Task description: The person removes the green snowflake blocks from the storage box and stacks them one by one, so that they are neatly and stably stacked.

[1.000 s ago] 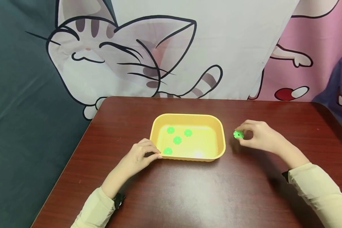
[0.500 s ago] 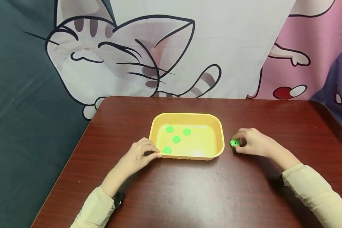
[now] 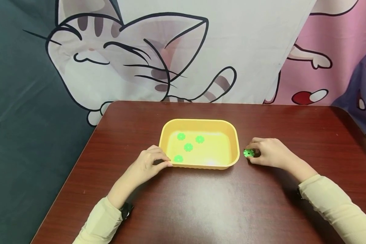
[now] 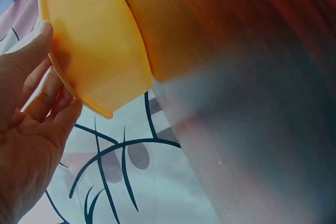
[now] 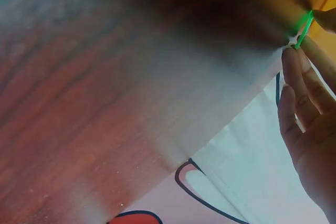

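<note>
A shallow yellow tray (image 3: 219, 167) stands on the brown table, with several green flower-shaped discs, such as this disc (image 3: 188, 147), lying flat inside its left half. My left hand (image 3: 146, 166) pinches the tray's near-left corner between thumb and fingers. In the left wrist view, the left hand (image 4: 39, 108) has its thumb on the rim of the yellow tray (image 4: 100, 40). Just right of the tray, my right hand (image 3: 269, 152) pinches another green flower disc (image 3: 248, 153) on edge, close to the tabletop. The right wrist view shows this disc (image 5: 304, 30) edge-on between thumb and fingertips.
The brown wooden table (image 3: 201, 203) reaches back to a hanging cloth (image 3: 250, 40) printed with a cartoon cat. A dark green cloth (image 3: 24, 135) hangs at the left, and a pink printed cloth (image 3: 350, 44) at the right.
My right hand has come lower and a little to the left with the green disc, nearer the tray. The left hand keeps its hold on the tray's corner. The head view has shifted slightly.
</note>
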`<state>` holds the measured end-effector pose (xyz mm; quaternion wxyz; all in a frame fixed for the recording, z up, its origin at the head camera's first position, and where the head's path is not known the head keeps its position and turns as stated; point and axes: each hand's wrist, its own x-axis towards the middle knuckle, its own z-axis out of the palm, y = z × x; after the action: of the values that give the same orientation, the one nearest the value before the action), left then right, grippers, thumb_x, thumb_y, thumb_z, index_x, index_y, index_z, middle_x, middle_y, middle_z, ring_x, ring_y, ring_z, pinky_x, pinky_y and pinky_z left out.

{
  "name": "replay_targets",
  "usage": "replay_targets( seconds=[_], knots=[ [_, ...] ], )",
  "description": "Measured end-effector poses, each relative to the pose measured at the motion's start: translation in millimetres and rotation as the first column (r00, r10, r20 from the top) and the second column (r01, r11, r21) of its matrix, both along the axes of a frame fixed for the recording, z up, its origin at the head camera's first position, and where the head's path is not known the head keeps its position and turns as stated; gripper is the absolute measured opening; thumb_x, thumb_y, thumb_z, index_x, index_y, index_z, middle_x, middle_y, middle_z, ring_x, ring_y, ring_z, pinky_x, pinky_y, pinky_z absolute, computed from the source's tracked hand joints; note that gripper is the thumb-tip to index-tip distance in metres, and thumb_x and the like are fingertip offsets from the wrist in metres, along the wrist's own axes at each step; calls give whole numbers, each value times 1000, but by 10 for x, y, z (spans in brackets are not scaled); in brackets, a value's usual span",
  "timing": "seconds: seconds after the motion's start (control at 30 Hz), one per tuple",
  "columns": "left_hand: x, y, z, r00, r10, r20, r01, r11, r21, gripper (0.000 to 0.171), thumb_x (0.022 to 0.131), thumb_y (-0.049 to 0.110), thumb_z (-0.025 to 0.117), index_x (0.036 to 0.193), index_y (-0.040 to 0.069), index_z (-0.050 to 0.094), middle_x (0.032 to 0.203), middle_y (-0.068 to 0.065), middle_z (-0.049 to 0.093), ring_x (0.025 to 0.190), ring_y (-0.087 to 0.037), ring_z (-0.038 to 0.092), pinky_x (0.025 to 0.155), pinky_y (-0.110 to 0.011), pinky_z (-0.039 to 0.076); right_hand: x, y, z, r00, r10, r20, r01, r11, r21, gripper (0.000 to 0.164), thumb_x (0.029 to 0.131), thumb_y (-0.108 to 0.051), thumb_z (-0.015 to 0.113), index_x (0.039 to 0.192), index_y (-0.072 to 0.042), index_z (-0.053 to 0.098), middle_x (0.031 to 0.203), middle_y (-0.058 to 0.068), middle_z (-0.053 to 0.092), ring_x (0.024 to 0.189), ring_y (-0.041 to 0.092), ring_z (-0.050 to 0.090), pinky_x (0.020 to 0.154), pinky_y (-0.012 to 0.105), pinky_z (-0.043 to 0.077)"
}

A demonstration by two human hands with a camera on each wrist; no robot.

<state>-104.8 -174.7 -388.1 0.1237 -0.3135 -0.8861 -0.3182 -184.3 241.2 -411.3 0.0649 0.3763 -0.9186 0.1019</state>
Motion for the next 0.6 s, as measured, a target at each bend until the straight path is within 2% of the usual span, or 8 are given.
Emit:
replay_targets(
  seconds=[0.6],
  knots=[
    [13,2,15,1000,1,-3,-1,1000,-15,11,73,15,80,79,9,73,77,5,67,81,-11,57,70,-24,51,15,23,9,1000,27,-10,-27,1000,16,24,75,-36,73,91,-19,71,73,-15,50,57,-3,44,52,22,39]
  ],
)
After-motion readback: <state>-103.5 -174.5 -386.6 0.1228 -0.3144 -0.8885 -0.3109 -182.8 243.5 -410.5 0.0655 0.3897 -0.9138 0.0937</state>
